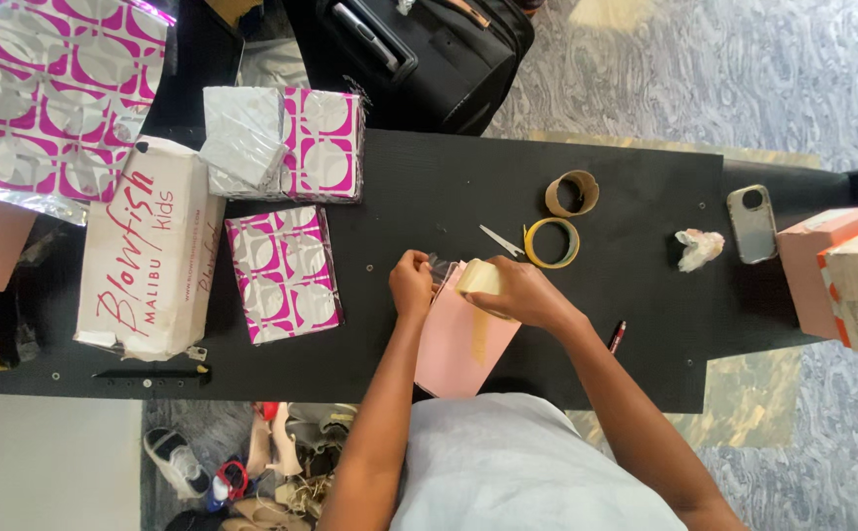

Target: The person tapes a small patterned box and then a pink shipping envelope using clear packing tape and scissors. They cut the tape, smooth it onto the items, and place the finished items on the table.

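— Pink flat cardboard box (463, 339), where does it sit?

— Near the middle of the long black table (635, 324), its lower end reaching the near edge by the person's pale shirt. Going from the left: a sheet of pink-and-silver patterned wrapping foil (51, 93) overhangs the far left corner, and a white shoebox with red lettering (149, 251) lies beside it, its bottom close to the near edge. Next come a flat parcel wrapped in the same foil (282, 273) and a half-wrapped box (286, 143) at the far edge.

— And the hands?

— The left hand (411, 285) pinches a clear strip of tape (441, 267) at the box's top, fingers closed on it. The right hand (517, 293) is wrapped round a pale roll of tape (478, 277), pressing over the same top edge.

— What is to the right?

— Small scissors (500, 241), a yellow tape ring (552, 243) and a brown cardboard core (572, 193) lie just beyond the right hand. A red pen (617, 336) rests by the forearm. Bare black surface follows, then a crumpled white wad (698, 248) and a phone in a clear case (751, 223). Stacked peach and orange boxes (842, 280) close off the right end.
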